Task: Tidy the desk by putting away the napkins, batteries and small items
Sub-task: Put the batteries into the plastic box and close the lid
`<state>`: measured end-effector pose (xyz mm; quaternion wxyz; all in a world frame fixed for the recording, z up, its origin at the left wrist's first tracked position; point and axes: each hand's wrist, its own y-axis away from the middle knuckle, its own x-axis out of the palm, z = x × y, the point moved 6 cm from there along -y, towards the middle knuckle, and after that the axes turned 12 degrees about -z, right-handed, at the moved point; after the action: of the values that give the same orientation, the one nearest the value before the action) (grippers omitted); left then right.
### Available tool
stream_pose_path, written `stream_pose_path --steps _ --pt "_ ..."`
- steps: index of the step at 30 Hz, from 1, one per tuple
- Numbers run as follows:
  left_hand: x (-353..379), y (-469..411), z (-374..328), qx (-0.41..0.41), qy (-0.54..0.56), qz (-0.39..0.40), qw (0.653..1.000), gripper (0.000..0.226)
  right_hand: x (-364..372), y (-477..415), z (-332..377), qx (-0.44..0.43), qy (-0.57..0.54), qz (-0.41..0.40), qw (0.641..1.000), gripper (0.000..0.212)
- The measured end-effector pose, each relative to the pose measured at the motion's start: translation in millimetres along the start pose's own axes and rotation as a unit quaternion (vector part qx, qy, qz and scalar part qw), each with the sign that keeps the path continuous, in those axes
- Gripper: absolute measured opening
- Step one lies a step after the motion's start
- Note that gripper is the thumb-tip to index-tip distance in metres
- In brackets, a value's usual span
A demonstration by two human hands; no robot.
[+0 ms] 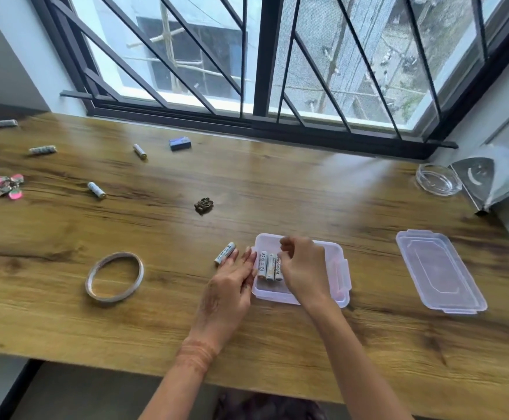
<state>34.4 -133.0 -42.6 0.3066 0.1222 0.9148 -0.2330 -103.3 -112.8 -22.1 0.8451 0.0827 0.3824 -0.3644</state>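
An open box [341, 269] holding three batteries [270, 266] on the counter [277, 189].
Lower centre: the right hand [303, 268] curls over those batteries, and the left hand [232, 287] lies flat against the box's left wall, a fourth battery [225, 253] at its fingertips. The lid [439, 271] lies at right; loose batteries [96, 189] lie at upper left.

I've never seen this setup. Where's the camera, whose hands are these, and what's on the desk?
No machine here: a person wears a camera on the head, so you look down on their own hands. On the wooden desk stands a clear plastic box with three batteries inside; its lid lies to the right. The left hand rests flat beside the box, fingertips by a loose battery. The right hand is over the box, fingers curled; whether it pinches a battery is unclear. Further left lie more batteries, a ring and pink key tags.
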Motion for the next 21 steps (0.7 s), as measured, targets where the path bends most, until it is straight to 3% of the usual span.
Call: stream_pose_path --steps 3,5,8,11,14,18,21 --pt "-0.9 0.1 -0.2 0.008 0.005 -0.019 1.000 0.040 -4.2 -12.4 45.6 -0.112 -0.043 0.013 0.993 0.023" --pt "-1.2 1.0 1.3 0.016 0.005 -0.032 0.999 0.040 11.1 -21.5 77.6 -0.202 -0.032 0.094 0.974 0.024" --pt "-0.8 1.6 3.5 0.011 -0.022 -0.028 0.999 0.039 55.0 -25.5 103.3 -0.320 0.108 0.247 0.908 0.031" --pt "-3.6 1.6 1.4 0.003 -0.034 -0.017 0.999 0.042 90.4 -25.7 99.3 -0.351 0.204 0.343 0.847 0.035" --pt "-6.1 2.6 -0.2 -0.001 -0.040 -0.019 0.999 0.039 107.6 -24.7 91.2 -0.369 0.247 0.375 0.814 0.033" --pt "-6.9 2.0 -1.2 -0.001 -0.040 -0.027 0.999 0.038 101.4 -28.1 94.5 -0.383 0.224 0.322 0.837 0.024" --pt "-5.0 2.7 -0.7 0.005 -0.040 -0.027 0.999 0.040 70.4 -36.7 93.8 -0.352 0.142 0.231 0.896 0.017"
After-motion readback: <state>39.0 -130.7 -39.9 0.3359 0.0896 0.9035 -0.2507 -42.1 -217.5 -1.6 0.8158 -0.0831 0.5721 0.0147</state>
